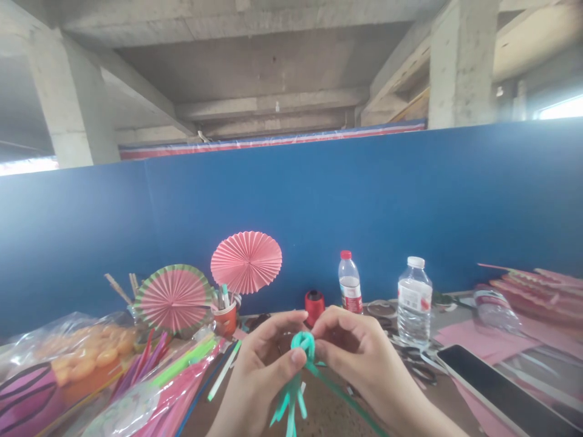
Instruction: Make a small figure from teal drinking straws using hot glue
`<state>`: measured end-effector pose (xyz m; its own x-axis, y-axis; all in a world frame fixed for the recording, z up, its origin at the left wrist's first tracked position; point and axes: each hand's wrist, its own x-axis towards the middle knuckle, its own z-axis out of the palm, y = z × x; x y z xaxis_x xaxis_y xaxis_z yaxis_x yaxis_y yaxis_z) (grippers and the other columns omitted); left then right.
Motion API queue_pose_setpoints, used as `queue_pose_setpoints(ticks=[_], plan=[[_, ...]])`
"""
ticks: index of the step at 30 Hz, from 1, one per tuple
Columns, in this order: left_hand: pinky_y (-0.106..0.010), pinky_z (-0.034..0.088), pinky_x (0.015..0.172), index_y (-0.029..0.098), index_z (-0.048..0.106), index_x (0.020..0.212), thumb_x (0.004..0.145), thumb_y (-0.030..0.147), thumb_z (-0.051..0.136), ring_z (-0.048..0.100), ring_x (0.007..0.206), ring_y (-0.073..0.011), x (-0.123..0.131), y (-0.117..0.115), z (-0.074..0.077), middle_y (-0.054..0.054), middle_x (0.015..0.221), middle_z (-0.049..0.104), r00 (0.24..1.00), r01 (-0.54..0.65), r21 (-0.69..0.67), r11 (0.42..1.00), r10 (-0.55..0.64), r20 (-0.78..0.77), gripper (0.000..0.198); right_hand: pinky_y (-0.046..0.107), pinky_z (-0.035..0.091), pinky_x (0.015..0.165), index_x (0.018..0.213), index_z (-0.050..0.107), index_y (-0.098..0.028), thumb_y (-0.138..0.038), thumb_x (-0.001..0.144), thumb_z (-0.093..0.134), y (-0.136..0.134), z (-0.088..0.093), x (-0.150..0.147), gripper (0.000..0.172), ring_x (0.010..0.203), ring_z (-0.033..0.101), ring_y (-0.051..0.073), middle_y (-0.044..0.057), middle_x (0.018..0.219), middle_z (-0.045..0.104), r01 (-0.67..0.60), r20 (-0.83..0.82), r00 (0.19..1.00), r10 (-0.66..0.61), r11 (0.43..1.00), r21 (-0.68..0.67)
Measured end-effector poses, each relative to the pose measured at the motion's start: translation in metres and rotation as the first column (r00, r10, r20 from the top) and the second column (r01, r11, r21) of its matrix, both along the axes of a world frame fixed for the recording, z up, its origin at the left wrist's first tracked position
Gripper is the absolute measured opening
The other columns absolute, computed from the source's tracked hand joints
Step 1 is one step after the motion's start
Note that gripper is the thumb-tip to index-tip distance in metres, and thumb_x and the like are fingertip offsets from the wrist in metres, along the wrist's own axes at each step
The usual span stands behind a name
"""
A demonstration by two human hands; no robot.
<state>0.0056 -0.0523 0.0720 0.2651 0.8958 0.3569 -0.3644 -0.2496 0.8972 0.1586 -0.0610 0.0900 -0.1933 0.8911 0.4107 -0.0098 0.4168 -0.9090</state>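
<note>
So right up close there's a turquoise bundle of craft strands (303, 347), held up over the brown table (334, 416). It's looped into a rounded knot at the top, with several cut-looking ends hanging down, plus one longer strand trailing off toward the near right under the wrist. Too soft a picture for me to swear to the material.

Left hand (264, 358) is gripping the bundle, thumb pressed on the front of the knot and fingers curled around the far side. Right hand (362, 349) is curled in too, thumb and fingertips pinching at the knot's right side.

Near right, a smartphone (505, 391) lies with its screen dark, partly over pink paper. Near left is a pile of clear plastic packs (150, 388) with pink and bright green stuff inside.

Further back, beyond the hands, a red spool (314, 309) stands on the table. To its right are a red-capped bottle (350, 288), then a white-capped bottle (414, 303), both upright. Over to the left, an orange-red cup (225, 318) holds pens, with a pink paper fan (246, 261) above it and a green-rimmed fan (173, 300) just left.

Behind everything: a blue partition (314, 200), then concrete columns and beams.
</note>
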Motion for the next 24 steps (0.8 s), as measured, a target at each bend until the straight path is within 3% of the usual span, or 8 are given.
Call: queue_pose_setpoints(ticks=[6, 15, 24], plan=[[-0.028, 0.046, 0.069, 0.022, 0.065, 0.085, 0.072, 0.021, 0.064, 0.054, 0.079, -0.0161, -0.004, 0.002, 0.0, -0.003, 0.09, 0.056, 0.993, 0.065, 0.107, 0.992, -0.053, -0.11, 0.012, 0.018, 0.031, 0.045, 0.066, 0.049, -0.017, -0.013, 0.069, 0.059, 0.002, -0.002, 0.001, 0.011, 0.05, 0.037, 0.006, -0.006, 0.056, 0.043, -0.115, -0.037, 0.993, 0.115, 0.993, 0.003], [-0.026, 0.043, 0.067, 0.018, 0.057, 0.079, 0.067, 0.026, 0.069, 0.051, 0.074, -0.0145, 0.01, -0.009, 0.009, -0.002, 0.078, 0.054, 0.988, 0.156, 0.055, 0.986, -0.157, 0.001, 0.018, 0.019, 0.033, 0.049, 0.062, 0.046, -0.018, 0.0, 0.059, 0.049, 0.004, -0.011, -0.001, 0.019, 0.055, 0.039, 0.008, -0.005, 0.061, 0.045, 0.041, 0.106, 0.991, -0.078, 0.948, 0.315], [-0.024, 0.041, 0.066, 0.018, 0.054, 0.08, 0.068, 0.029, 0.068, 0.051, 0.075, -0.0143, 0.008, -0.002, 0.001, -0.001, 0.077, 0.051, 0.972, 0.232, 0.08, 0.969, -0.23, -0.042, 0.021, 0.02, 0.033, 0.048, 0.058, 0.04, -0.02, 0.001, 0.053, 0.042, 0.008, -0.015, -0.003, 0.021, 0.054, 0.04, 0.009, -0.005, 0.061, 0.043, 0.076, 0.131, 0.979, -0.154, 0.881, 0.467]])
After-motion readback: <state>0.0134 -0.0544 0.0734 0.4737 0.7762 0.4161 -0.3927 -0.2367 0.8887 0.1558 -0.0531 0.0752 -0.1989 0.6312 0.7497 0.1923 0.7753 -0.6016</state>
